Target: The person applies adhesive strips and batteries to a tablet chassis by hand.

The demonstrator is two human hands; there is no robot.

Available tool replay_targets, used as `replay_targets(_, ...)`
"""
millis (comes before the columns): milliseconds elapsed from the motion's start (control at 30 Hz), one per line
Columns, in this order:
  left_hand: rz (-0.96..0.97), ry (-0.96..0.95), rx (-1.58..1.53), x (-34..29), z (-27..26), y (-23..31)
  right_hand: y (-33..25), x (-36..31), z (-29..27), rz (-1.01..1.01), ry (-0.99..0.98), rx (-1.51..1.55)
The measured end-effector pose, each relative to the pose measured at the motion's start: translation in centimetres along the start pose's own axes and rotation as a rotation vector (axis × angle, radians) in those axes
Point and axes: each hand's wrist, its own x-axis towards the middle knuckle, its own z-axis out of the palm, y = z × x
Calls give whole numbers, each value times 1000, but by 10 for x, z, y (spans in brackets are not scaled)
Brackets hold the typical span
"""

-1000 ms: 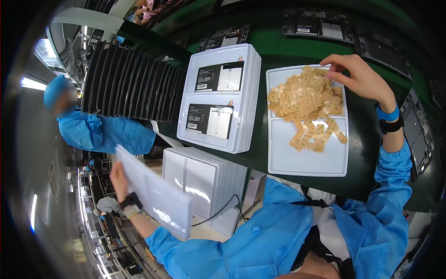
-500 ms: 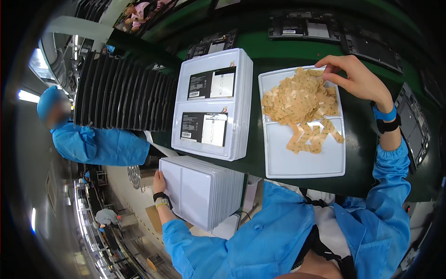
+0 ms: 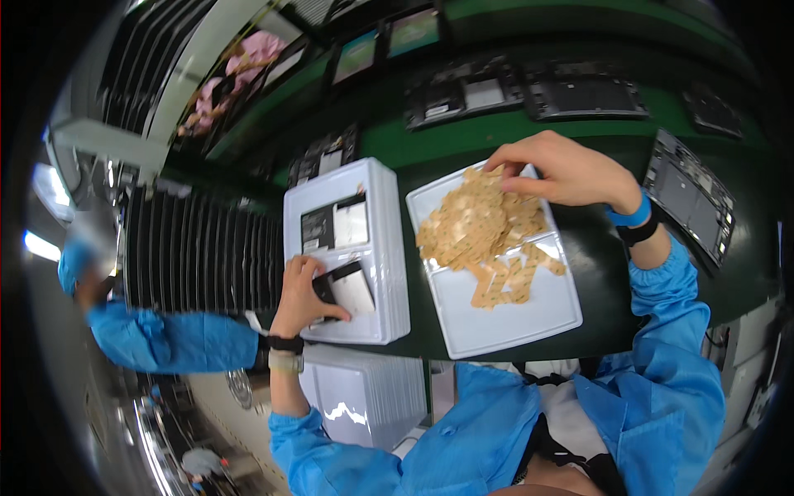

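My left hand (image 3: 298, 299) reaches over a stack of white trays (image 3: 385, 318). Its thumb and fingers are closed round the edges of a black-and-white flat battery (image 3: 352, 293) in the near compartment of the top tray. A second flat battery (image 3: 346, 223) lies in the far compartment. To the right, a white tray (image 3: 517, 326) carries a heap of tan adhesive strips (image 3: 463, 219), with several loose strips (image 3: 521, 277) below. My right hand (image 3: 562, 169) bends over the heap's upper edge, thumb and fingertips drawn together; whatever is between them cannot be made out.
Opened tablet-like devices (image 3: 583, 91) line the green bench's far side, and another (image 3: 695, 194) lies at right. Black panels (image 3: 203, 252) stand in a row at left, near a person in blue (image 3: 174, 335). More white trays (image 3: 335, 397) are stacked below the bench edge.
My left hand has moved up from the lower tray stack to the near battery, which now sits askew. My right hand has shifted inward over the strips. The whole view has turned.
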Motion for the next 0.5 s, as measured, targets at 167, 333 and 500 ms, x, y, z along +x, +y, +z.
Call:
replay_targets(167, -117, 268, -264, -4, -12, 16, -2, -5, -5, -11, 56, 29)
replay_targets(333, 45, 337, -666, 62, -35, 97, -16, 7, -5, 4, 146, 198)
replay_targets(500, 164, 308, -935, 136, -12, 160, -21, 27, 9, -20, 459, 757)
